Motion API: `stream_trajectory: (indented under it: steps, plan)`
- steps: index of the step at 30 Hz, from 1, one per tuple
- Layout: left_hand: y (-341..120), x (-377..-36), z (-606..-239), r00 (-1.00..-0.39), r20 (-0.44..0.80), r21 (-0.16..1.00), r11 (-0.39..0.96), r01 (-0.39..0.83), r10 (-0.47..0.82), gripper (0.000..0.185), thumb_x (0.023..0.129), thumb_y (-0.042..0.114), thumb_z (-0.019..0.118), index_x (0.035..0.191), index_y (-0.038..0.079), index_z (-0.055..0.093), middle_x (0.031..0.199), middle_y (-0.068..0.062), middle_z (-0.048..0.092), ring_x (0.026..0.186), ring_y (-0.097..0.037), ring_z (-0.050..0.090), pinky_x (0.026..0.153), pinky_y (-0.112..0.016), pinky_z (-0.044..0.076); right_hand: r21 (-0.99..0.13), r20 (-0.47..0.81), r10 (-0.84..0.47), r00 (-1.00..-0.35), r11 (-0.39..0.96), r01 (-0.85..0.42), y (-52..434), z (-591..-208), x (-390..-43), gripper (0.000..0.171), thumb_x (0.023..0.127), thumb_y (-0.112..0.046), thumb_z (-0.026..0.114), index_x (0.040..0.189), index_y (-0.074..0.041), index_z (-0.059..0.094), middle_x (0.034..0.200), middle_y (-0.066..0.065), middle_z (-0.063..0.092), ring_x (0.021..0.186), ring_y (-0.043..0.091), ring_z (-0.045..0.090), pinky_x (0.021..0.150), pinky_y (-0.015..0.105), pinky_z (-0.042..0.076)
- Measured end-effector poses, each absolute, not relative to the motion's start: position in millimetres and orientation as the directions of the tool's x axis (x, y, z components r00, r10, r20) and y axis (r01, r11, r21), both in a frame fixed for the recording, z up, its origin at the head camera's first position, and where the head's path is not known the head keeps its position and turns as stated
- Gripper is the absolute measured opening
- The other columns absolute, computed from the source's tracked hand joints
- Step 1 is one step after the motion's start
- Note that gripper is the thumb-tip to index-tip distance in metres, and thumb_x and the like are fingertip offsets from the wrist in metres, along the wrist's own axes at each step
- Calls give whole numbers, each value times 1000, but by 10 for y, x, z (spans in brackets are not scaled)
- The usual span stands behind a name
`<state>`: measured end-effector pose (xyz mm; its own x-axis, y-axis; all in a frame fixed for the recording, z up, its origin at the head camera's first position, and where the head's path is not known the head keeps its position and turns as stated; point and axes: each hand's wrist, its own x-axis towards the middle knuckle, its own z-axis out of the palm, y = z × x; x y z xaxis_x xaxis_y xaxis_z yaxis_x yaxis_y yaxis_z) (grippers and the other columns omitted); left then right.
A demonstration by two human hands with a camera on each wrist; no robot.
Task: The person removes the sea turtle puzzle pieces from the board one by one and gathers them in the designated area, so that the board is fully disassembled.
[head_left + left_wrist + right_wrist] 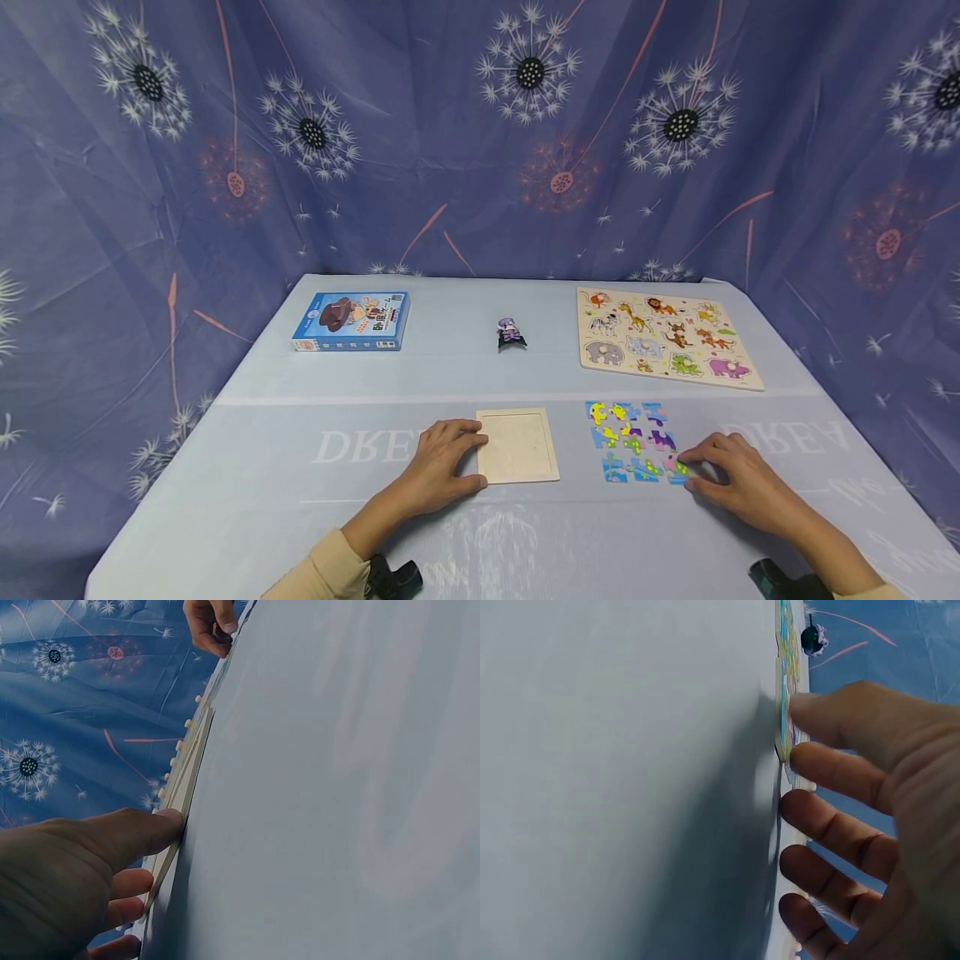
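A square, pale wooden puzzle tray point(517, 446) lies in front of my left hand point(444, 462). That hand rests at its left edge, fingertips on the upper rim and thumb by the near corner. The left wrist view shows the thumb point(161, 829) extended against the tray's edge. To the right lie several colorful jigsaw pieces point(632, 442) in loose rows. My right hand point(738, 475) pinches the near-right corner puzzle piece point(677, 469) between thumb and index finger. Its other fingers point(832, 877) spread loosely in the right wrist view.
Behind the jigsaw pieces lies a wooden animal peg board point(667, 337). A blue box point(351, 321) stands at the back left. Between them sits a small figure with a dark base point(511, 333). A patterned curtain point(420, 133) hangs behind the light-colored table point(247, 483).
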<state>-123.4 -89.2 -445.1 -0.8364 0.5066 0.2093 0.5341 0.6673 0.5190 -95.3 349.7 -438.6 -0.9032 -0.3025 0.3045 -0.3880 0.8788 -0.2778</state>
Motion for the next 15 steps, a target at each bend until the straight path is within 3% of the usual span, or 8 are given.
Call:
stream_trajectory:
  steps: [8, 15]
  plan:
    - [-897, -1232, -4420, -836, 198, 523, 666, 531, 511, 50, 77, 26, 74, 121, 9, 61, 135, -9, 51, 125, -31, 41, 98, -55, 29, -265, 425, -296, -856, 863, -430, 3245, -4272, -975, 22, 70, -18, 80, 90, -22, 72, 86, -11, 60, 85, 0, 40, 75, 27, 28]
    - [-917, -1234, -4398, -836, 200, 537, 656, 530, 512, 51, 77, 26, 73, 123, 9, 60, 135, -10, 50, 126, -32, 40, 98, -56, 29, -304, 428, -276, -861, 853, -425, 2852, -4178, -1083, 22, 74, -18, 77, 94, -15, 71, 90, -2, 62, 86, 11, 41, 75, 32, 28]
